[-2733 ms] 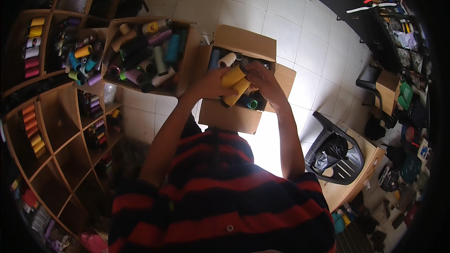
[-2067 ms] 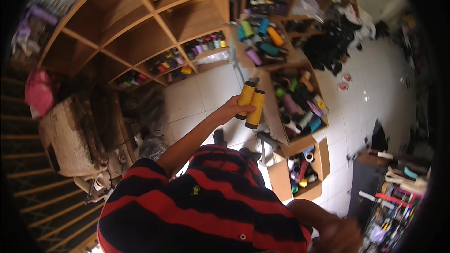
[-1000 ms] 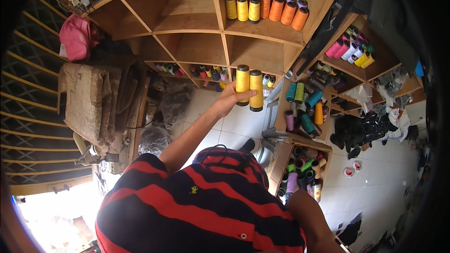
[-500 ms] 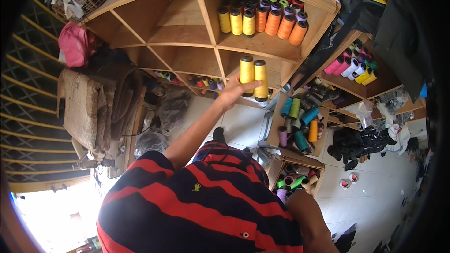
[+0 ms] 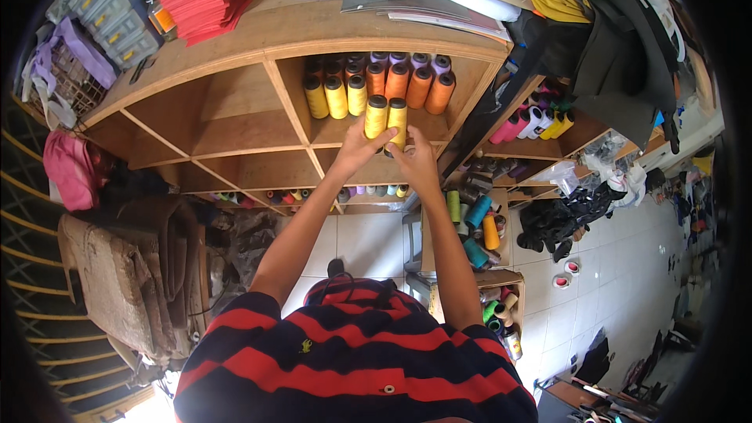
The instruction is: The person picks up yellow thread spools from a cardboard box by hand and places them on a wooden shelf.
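Observation:
Two yellow thread spools with dark ends stand side by side in front of the wooden shelf unit (image 5: 235,160). My left hand (image 5: 356,150) is closed around the left spool (image 5: 375,119), its thumb reaching across toward the right spool (image 5: 397,116). From the other side, my right hand (image 5: 417,163) grips the lower part of the right spool; the hands hide both bases. Behind them, a shelf compartment holds rows of upright spools: yellow spools (image 5: 336,97) at the left, orange spools (image 5: 418,88) at the right, purple and darker ones farther back.
An open box of mixed spools (image 5: 517,290) stands on the right near my arm, with more loose cones (image 5: 475,215) beyond it. Red sheets (image 5: 205,0) are stacked on the unit's top. To the left is a folded brown cover (image 5: 117,274); black bags (image 5: 564,219) lie on the right.
The two yellow spools have moved up and closer to the filled compartment in my left hand. My right hand has come up from my side and taken hold of the right spool.

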`<state>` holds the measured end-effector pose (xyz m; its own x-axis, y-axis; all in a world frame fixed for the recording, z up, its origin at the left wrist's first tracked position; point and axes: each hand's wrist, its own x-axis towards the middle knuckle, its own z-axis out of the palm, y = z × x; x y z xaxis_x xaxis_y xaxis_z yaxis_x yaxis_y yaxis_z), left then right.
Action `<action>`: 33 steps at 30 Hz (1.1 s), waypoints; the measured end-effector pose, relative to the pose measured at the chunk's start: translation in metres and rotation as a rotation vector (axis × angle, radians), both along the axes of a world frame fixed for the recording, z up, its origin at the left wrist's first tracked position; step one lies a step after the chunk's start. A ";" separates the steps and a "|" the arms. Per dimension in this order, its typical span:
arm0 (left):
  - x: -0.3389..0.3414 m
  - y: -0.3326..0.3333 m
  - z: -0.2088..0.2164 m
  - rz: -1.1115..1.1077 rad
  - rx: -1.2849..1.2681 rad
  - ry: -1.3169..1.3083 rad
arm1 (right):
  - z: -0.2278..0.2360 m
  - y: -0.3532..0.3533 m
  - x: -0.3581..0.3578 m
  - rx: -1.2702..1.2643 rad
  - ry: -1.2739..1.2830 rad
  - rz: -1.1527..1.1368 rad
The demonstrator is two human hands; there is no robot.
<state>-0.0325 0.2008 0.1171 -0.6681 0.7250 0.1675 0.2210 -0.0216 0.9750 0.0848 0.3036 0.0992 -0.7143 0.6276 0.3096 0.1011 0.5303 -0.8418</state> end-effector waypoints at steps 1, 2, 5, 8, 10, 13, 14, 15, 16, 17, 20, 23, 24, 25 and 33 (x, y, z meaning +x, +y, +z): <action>-0.006 0.009 -0.016 0.136 -0.061 0.227 | -0.002 0.003 -0.005 -0.069 -0.018 -0.007; -0.011 0.017 -0.024 0.274 -0.118 0.457 | -0.008 0.005 -0.012 -0.072 0.058 -0.019; -0.013 0.034 -0.042 0.296 -0.095 0.378 | -0.023 0.010 -0.033 -0.099 0.224 -0.057; -0.010 0.042 -0.049 0.390 -0.162 0.473 | -0.019 0.013 -0.041 -0.131 0.229 -0.079; -0.004 0.043 -0.050 0.433 -0.175 0.525 | -0.009 0.014 -0.041 -0.105 0.175 -0.083; 0.007 0.045 -0.047 0.458 -0.093 0.555 | -0.028 0.025 -0.043 -0.116 0.231 -0.070; 0.010 0.046 -0.045 0.469 -0.058 0.561 | -0.032 0.028 -0.043 -0.068 0.218 -0.101; 0.012 0.047 -0.042 0.481 -0.022 0.565 | -0.036 0.032 -0.043 -0.019 0.203 -0.132; 0.010 0.045 -0.042 0.508 -0.004 0.591 | -0.034 0.027 -0.044 0.019 0.187 -0.154; 0.005 0.044 -0.041 0.536 0.013 0.617 | -0.032 0.023 -0.045 0.012 0.175 -0.139; 0.004 0.042 -0.038 0.540 -0.039 0.478 | -0.028 0.024 -0.048 0.028 0.144 -0.115; 0.002 0.045 -0.039 0.564 0.011 0.440 | -0.034 0.031 -0.057 0.091 0.150 -0.131; 0.002 0.044 -0.042 0.560 -0.017 0.403 | -0.038 0.033 -0.062 0.112 0.159 -0.135; 0.001 0.043 -0.044 0.553 -0.050 0.369 | -0.040 0.034 -0.066 0.126 0.170 -0.141; -0.013 0.024 -0.026 0.744 -0.196 0.880 | -0.047 0.029 -0.075 0.171 0.172 -0.257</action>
